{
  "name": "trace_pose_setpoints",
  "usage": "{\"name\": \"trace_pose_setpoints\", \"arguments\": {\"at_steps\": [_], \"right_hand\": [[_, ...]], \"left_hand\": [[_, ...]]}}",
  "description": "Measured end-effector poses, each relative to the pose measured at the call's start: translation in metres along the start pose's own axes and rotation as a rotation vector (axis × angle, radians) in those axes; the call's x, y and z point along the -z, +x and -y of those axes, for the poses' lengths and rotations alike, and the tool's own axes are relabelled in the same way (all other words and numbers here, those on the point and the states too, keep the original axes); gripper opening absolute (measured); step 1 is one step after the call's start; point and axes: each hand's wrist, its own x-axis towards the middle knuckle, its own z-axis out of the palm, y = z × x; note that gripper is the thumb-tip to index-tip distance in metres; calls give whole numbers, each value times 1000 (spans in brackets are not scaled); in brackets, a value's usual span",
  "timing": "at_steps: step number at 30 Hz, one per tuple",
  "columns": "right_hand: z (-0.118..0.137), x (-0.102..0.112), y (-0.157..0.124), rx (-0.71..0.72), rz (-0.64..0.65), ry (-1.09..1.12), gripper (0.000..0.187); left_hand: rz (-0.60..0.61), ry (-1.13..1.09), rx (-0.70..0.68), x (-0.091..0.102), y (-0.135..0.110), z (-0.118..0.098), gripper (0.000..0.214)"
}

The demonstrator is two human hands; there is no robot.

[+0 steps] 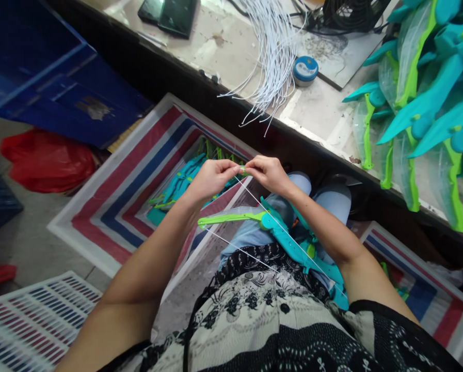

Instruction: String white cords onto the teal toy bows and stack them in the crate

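Note:
My left hand (214,178) and my right hand (268,173) meet in front of me, fingertips pinched from both sides on a small green piece (242,169). A thin white string (254,195) runs from there, slanting down to the right. Across my lap lies a teal and green plastic toy bow (283,235), one green limb pointing left with a clear plastic part along it. Another stretch of white string (239,247) leads from that limb's tip toward my shirt. My fingers partly hide how string and green piece join.
On the bench, a bundle of white strings (272,46) hangs over the edge, near a blue-lidded round tin (305,70). More teal-green toy parts (428,113) are piled at right. A striped lined crate (111,206) with similar parts stands below; a white basket (41,320) is at left.

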Motion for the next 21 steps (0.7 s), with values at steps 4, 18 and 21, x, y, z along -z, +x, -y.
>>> {"name": "trace_pose_setpoints", "arguments": {"at_steps": [4, 18, 21], "right_hand": [[6, 27, -43, -112, 3, -178, 32], [25, 35, -217, -483, 124, -589, 63], [11, 70, -203, -559, 174, -303, 63]], "left_hand": [[1, -74, 32, 20, -6, 5, 33], [297, 614, -747, -105, -133, 96, 35], [406, 799, -925, -143, -103, 73, 40]]}}
